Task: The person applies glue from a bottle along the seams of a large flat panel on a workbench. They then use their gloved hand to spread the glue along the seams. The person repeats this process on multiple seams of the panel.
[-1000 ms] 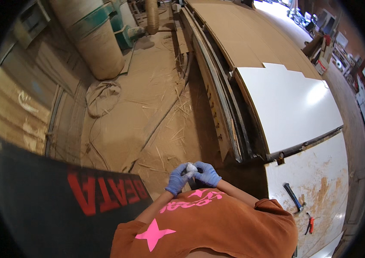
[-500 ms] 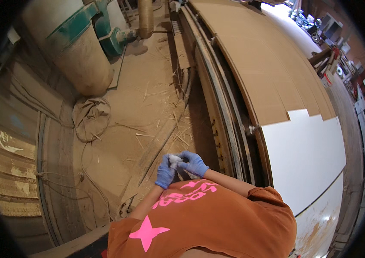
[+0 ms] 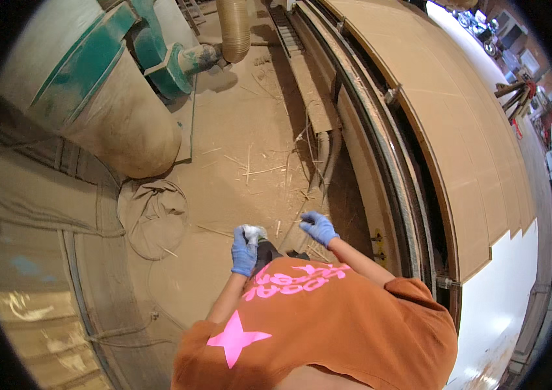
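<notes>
Head cam's got the left hand (image 3: pixel 244 252) gripping a white wad (image 3: pixel 255 232) over the dusty floor (image 3: pixel 220 188). Right hand (image 3: pixel 319 228) is apart, loosely curled, can't tell if it's holding anything.

The dusty tan floor (image 3: pixel 224 136) carries a round, crumpled cloth sack (image 3: pixel 152 218). Thin pale wood splinters (image 3: pixel 267 171) lie scattered to the right of the sack and beyond it, one by its near edge. Two hoses (image 3: pixel 325 162) run on the floor well right of the sack. Farther right of it, a long bench (image 3: pixel 380 123) bears brown sheets (image 3: pixel 477 162), with a white panel (image 3: pixel 507 286) showing past their stepped edge.
</notes>
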{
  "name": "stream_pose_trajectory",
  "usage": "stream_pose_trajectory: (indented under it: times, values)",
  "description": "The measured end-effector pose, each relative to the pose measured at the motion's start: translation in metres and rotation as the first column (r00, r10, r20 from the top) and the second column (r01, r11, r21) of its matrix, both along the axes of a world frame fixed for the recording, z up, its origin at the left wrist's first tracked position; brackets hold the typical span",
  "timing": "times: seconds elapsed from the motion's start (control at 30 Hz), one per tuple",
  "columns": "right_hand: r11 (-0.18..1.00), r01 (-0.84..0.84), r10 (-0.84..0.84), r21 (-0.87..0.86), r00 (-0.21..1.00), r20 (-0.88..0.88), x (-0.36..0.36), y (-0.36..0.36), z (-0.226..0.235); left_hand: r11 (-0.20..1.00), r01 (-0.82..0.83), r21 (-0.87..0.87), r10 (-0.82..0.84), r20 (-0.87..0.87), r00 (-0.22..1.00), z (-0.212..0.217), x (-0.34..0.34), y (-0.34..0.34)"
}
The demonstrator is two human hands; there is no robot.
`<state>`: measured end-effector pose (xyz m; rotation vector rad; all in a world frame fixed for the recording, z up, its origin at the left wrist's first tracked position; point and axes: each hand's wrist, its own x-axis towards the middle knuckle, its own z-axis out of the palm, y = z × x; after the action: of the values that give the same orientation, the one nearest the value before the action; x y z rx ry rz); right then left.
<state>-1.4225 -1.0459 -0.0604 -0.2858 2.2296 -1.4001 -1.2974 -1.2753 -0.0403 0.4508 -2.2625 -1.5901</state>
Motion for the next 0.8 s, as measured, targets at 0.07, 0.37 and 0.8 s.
stream_pose_trajectory:
  times: [0.07, 0.37, 0.8]
  values:
    - [0.996, 0.069, -0.073, 0.060, 0.995, 0.069, -0.043, -0.022, -0.017, 0.996, 0.063, 0.065, -0.065, 0.025, 0.998, 0.020, -0.049, -0.042]
    - [0.813, 0.540, -0.580, 0.220, 0.717, 0.386, -0.213, -0.061, -0.055, 0.968, 0.224, -0.112, -0.212, 0.111, 0.971, 0.026, -0.280, -0.166]
    - [0.732, 0.450, -0.571, 0.511, 0.815, 0.099, -0.636, -0.066, -0.147, 0.943, 0.225, -0.243, -0.120, 0.382, 0.916, -0.032, -0.662, -0.219]
